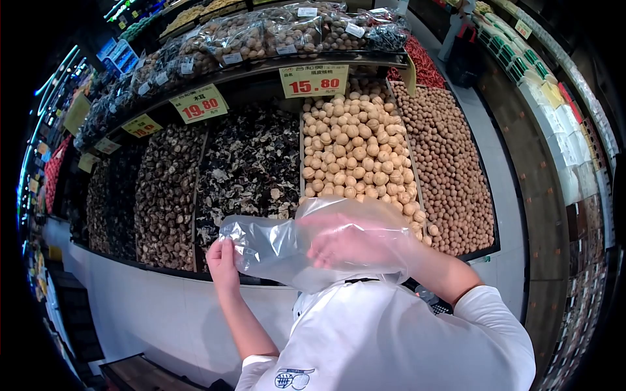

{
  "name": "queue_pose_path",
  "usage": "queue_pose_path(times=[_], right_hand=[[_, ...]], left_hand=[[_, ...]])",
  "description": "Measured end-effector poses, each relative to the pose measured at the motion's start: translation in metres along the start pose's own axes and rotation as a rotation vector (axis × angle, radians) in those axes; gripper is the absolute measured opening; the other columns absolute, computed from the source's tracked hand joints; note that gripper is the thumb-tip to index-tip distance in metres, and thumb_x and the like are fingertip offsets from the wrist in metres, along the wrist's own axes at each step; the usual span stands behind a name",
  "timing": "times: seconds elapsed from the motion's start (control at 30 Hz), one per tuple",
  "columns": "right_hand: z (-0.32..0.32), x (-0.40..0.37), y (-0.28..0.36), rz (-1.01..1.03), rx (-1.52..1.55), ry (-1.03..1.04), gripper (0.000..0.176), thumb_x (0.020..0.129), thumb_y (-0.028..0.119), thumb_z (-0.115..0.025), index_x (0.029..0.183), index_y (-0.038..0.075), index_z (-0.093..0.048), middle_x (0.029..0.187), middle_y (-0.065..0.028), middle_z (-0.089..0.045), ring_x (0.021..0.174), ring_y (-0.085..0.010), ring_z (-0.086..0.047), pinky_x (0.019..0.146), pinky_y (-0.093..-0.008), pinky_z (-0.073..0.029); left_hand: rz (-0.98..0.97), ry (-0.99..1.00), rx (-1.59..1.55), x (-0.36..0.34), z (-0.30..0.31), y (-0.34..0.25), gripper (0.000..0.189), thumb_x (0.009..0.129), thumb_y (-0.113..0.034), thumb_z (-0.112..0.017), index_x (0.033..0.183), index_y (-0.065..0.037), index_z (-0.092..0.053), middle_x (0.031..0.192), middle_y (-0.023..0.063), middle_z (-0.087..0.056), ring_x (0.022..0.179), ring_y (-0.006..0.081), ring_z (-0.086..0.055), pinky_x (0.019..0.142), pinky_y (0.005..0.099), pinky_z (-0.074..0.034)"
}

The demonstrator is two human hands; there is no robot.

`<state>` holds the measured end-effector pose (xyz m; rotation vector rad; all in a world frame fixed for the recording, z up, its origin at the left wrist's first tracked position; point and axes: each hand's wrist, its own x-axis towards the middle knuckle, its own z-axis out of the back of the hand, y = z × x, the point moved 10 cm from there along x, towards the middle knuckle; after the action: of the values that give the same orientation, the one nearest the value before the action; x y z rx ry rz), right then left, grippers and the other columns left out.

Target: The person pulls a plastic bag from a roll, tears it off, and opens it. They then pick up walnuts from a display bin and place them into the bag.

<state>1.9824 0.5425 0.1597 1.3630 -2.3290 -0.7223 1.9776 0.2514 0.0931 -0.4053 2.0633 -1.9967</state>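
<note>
Largest item: a display [156, 269] divided into bins of loose dried goods. Above its rear part runs a shelf [254, 70] carrying clear packs [238, 40]. Bins, from the person's left to right, include dried mushrooms [166, 192], dark dried fungus [251, 156], pale walnuts [355, 140] and smaller brown nuts [447, 163]. Price signs hang along the shelf edge; the sign [314, 83] reading 15.80 is above the walnuts.

Next in size: a clear plastic bag [270, 244], empty as far as can be seen. It extends sideways between the hands, above the near edge of the display, in front of the fungus and walnuts. Contact with the goods cannot be determined.

Left hand [223, 264]: closed in a pinch on the bag's far-left end, thumb and fingers together on the film. Right hand [339, 240]: inside the bag, visible through the film, with the bag's mouth around the forearm. Whether its fingers grip anything cannot be determined.

Step in hand, as judged: spreading the bag from within. From this position, any further spreading calls for a firm left pinch and relaxed right fingers moved gently against the inner film. Excess tension could stretch or tear the thin plastic.
</note>
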Motion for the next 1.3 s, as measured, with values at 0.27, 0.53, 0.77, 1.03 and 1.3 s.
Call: queue_pose_path(times=[0.27,0.53,0.77,1.03,1.3], right_hand=[[0.013,0.019,-0.024,0.267,0.046,0.01,0.1,0.09,0.075,-0.051,0.158,0.005,-0.027,0.147,-0.0183,-0.049,0.13,-0.0299,-0.052,0.11,-0.045,-0.04],[-0.007,-0.005,-0.037,0.129,0.093,0.064,0.111,0.083,0.091,-0.029,0.163,0.015,-0.016,0.162,-0.0181,-0.029,0.146,-0.0306,-0.034,0.12,-0.0481,-0.023],[-0.021,-0.008,-0.03,0.12,-0.076,-0.005,0.116,0.084,0.091,-0.031,0.162,0.006,-0.015,0.162,-0.0241,-0.026,0.148,-0.034,-0.033,0.12,-0.0465,-0.027],[-0.028,-0.02,-0.01,0.282,-0.841,-0.171,0.07,0.107,0.055,-0.03,0.159,0.008,-0.027,0.16,-0.0115,-0.035,0.148,-0.0222,-0.032,0.121,-0.0361,-0.022],[-0.016,-0.018,-0.029,0.239,-0.855,-0.174,0.068,0.108,0.052,-0.032,0.158,0.007,-0.028,0.16,-0.0122,-0.036,0.147,-0.0225,-0.033,0.121,-0.0366,-0.023]], left_hand=[[-0.014,0.047,-0.352,-0.002,-0.017,0.022,0.018,0.104,-0.02,-0.058,0.108,-0.003,-0.064,0.093,0.0028,-0.066,0.08,0.0086,-0.06,0.068,0.0237,-0.049],[-0.085,-0.205,0.134,-0.007,-0.011,-0.007,0.027,0.102,-0.016,-0.061,0.124,0.0,-0.06,0.115,0.0092,-0.066,0.102,0.0162,-0.063,0.09,0.0293,-0.051],[-0.643,0.082,0.477,-0.049,-0.105,-0.143,0.046,0.084,-0.016,-0.073,0.124,0.004,-0.063,0.126,0.0177,-0.064,0.12,0.0323,-0.06,0.105,0.0411,-0.044],[-0.763,0.723,0.633,-0.093,-0.227,-0.158,0.032,0.078,-0.027,-0.081,0.096,-0.002,-0.071,0.09,0.0102,-0.067,0.092,0.0291,-0.065,0.104,0.0461,-0.045],[-0.846,0.804,0.6,-0.123,-0.254,-0.151,0.017,0.078,-0.016,-0.082,0.081,-0.004,-0.071,0.078,0.0047,-0.067,0.077,0.0223,-0.065,0.097,0.0453,-0.05]])
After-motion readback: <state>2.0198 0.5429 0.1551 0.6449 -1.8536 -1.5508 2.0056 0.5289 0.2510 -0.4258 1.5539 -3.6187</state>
